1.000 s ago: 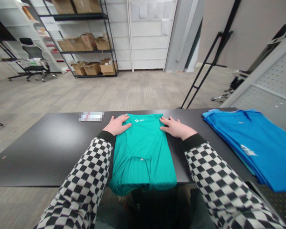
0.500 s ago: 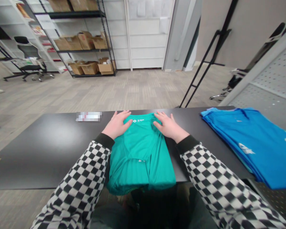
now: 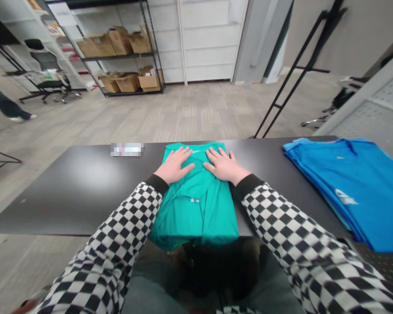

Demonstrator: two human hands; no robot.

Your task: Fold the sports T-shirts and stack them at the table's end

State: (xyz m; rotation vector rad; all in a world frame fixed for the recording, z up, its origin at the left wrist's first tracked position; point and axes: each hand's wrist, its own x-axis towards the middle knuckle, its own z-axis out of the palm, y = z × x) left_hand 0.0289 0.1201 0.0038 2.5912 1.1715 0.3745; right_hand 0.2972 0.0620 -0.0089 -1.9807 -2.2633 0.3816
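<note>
A green shirt (image 3: 190, 213), partly folded, lies on the black table in front of me, its lower end hanging over the near edge. My left hand (image 3: 177, 165) rests flat on the upper left of the shirt, fingers spread. Opposite it, my right hand (image 3: 223, 165) lies on the upper right with its fingers apart. White print near the collar is partly hidden by my fingers. Neither hand grips the fabric.
To the right, a stack of blue shirts (image 3: 353, 187) sits on the black table (image 3: 85, 187). A small blurred white item (image 3: 127, 149) lies near the far edge. Beyond are a shelf with cardboard boxes (image 3: 127, 82), an office chair (image 3: 49, 69) and a person's leg (image 3: 9, 104).
Both hands have moved inward from the shirt's upper side edges and now lie flat on its top. The view has shifted slightly. A person's leg has come into view at the left.
</note>
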